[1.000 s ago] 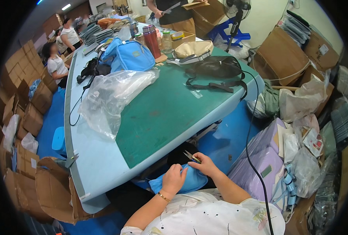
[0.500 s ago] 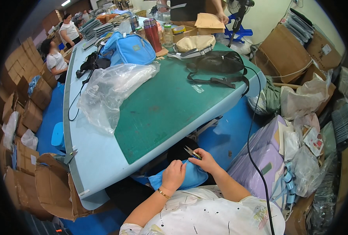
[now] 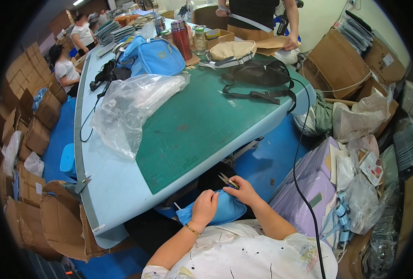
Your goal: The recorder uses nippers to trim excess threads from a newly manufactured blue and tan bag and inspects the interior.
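Note:
My left hand (image 3: 204, 206) pinches a light blue fabric piece (image 3: 229, 211) on my lap, with its fingers closed. My right hand (image 3: 243, 191) is closed on small scissors (image 3: 223, 178), their pointed blades angled up and to the left, and rests at the fabric's upper edge. The detail between my fingertips is too small to make out. Just beyond my hands runs the pale blue edge of the table (image 3: 113, 195), whose top has a green mat (image 3: 183, 139). A crumpled clear plastic bag (image 3: 123, 111) lies on it.
Bags (image 3: 157, 58), bottles (image 3: 181, 39) and jars stand at the table's back. A co-worker (image 3: 257, 21) holds a long blade and brown paper (image 3: 271, 44). Two people (image 3: 67, 74) are at the left. Cartons (image 3: 48, 116) line the left; wrapped bundles (image 3: 309, 186) crowd my right.
The co-worker across the table has moved right with the brown paper, lowering it, and the long blade has shifted right. My hands have stayed almost still on the blue fabric and scissors.

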The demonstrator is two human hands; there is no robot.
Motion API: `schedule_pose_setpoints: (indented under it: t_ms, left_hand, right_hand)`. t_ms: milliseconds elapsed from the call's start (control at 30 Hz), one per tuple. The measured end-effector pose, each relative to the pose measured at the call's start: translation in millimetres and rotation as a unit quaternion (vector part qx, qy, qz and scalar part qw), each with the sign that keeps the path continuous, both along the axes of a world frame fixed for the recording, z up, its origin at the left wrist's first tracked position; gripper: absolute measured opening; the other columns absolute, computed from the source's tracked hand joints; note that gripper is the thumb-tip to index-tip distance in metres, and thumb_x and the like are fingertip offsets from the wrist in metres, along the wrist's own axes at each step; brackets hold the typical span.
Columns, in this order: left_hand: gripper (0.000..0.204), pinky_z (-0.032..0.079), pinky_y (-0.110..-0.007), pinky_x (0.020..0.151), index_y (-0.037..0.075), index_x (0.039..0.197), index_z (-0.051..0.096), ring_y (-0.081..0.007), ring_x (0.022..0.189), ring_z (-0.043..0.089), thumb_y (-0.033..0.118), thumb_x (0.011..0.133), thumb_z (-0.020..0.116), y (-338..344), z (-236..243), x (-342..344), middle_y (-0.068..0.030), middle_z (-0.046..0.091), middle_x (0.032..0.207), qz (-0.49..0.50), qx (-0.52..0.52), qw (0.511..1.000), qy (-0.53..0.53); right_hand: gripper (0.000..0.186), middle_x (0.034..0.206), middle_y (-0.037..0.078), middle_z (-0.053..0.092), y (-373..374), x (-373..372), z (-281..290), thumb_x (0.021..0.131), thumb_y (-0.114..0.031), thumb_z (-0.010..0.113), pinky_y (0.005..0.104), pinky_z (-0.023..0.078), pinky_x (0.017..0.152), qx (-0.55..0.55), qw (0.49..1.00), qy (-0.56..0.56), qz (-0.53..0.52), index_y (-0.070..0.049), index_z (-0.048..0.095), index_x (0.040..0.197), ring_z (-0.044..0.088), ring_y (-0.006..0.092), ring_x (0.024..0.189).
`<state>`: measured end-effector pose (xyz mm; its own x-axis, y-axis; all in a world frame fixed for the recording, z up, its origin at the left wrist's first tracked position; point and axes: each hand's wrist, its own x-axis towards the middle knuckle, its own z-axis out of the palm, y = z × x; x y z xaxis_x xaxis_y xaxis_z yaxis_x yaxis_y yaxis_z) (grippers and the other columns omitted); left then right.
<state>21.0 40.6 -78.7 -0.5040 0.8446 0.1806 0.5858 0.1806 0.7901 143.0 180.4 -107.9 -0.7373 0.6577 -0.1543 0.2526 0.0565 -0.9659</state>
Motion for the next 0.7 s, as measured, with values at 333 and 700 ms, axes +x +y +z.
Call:
schedule_pose_setpoints:
  t_ms: [333,700]
  left_hand:
    - [0.021,0.043,-0.043,0.061,0.001,0.077,0.052,-0.0361,0.070,0.054,0.018,0.089,0.056,-0.1,-1.0,-0.5,-0.0173,0.054,0.074,-0.005,-0.005,1.000,0.009]
    - [0.022,0.044,-0.043,0.062,0.001,0.079,0.053,-0.0361,0.072,0.055,0.020,0.089,0.056,-0.2,4.0,0.5,-0.0175,0.055,0.076,-0.010,-0.021,1.000,-0.002]
  right_hand:
    - [0.033,0.078,0.000,0.055,-1.0,0.6,4.7,0.078,-0.029,0.074,0.0240,0.042,0.065,-0.005,1.000,0.002,0.001,-0.004,0.059,0.093,0.049,0.0087,0.073]
    - [0.033,0.079,0.001,0.056,-0.4,1.4,5.6,0.079,-0.030,0.073,0.0246,0.042,0.066,-0.014,1.000,-0.001,0.004,-0.004,0.058,0.093,0.049,0.0091,0.074]
